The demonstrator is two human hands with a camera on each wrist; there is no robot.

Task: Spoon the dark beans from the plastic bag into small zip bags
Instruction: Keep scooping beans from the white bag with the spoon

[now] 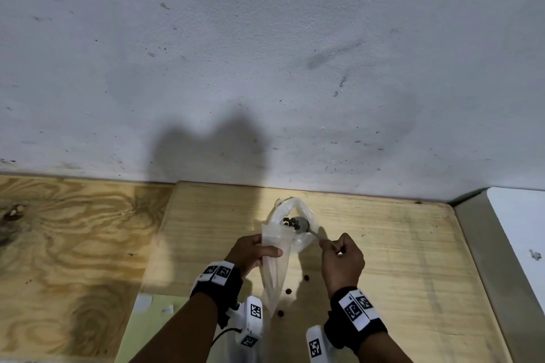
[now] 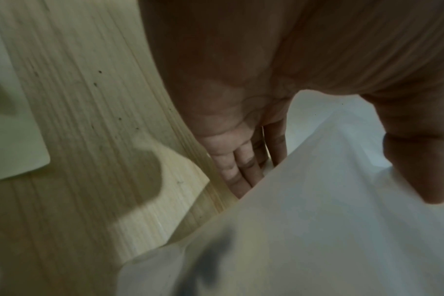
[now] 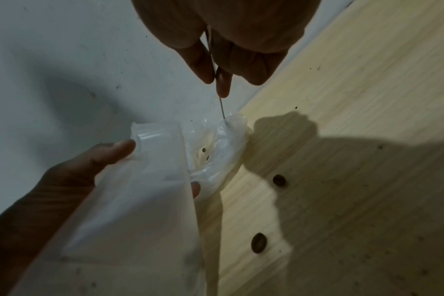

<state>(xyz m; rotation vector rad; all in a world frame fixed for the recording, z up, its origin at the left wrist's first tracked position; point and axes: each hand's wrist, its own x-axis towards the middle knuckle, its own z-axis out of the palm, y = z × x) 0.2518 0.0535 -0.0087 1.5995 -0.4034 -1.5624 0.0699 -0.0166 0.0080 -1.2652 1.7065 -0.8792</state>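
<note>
My left hand (image 1: 264,249) grips a small clear zip bag (image 1: 275,262) near its top, thumb in front and fingers behind, and the bag's mouth points up toward the spoon. My right hand (image 1: 336,244) pinches the handle of a metal spoon (image 1: 303,225). Its bowl carries several dark beans (image 1: 289,222) just above the crumpled plastic bag (image 1: 308,240) on the wooden board. In the right wrist view the spoon handle (image 3: 222,109) runs from my fingertips (image 3: 222,88) into the plastic bag (image 3: 223,152), beside the zip bag (image 3: 155,180).
Three loose beans (image 1: 306,277) lie on the light wooden board (image 1: 398,244) below the bags. A white wall (image 1: 265,68) rises right behind the board. A grey-white surface (image 1: 519,224) borders the right, darker plywood (image 1: 73,244) the left, and a pale green sheet (image 1: 153,306) the near left.
</note>
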